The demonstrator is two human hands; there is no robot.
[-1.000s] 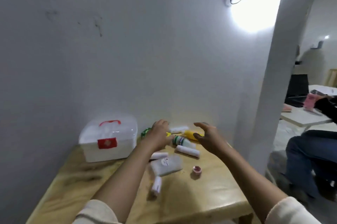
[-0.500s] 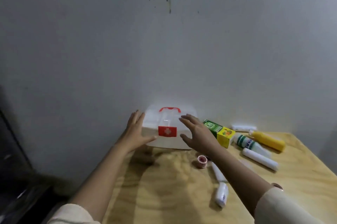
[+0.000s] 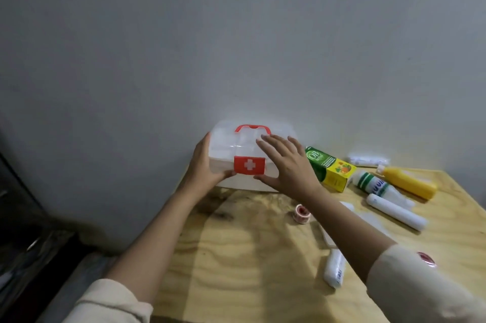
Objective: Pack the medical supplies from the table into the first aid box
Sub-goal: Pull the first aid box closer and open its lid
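A closed white first aid box (image 3: 228,149) with a red handle and a red cross label stands at the table's back left, against the wall. My left hand (image 3: 203,167) grips its left side, thumb by the label. My right hand (image 3: 289,167) lies flat on its front right with fingers spread. To the right lie a green and yellow carton (image 3: 330,169), a white bottle with green print (image 3: 373,184), a yellow bottle (image 3: 407,182), white bandage rolls (image 3: 395,211) (image 3: 334,267) (image 3: 366,159) and a small tape roll (image 3: 302,213).
The wooden table (image 3: 249,257) meets a grey wall at the back. Its left edge drops to a dark floor area. Another red-rimmed tape roll (image 3: 426,258) peeks out beside my right sleeve. A flat clear packet (image 3: 368,220) lies partly under my right forearm.
My view swung left and down onto the box. Both hands left the supplies and moved to the box; the left now grips its side and the right rests on its front.
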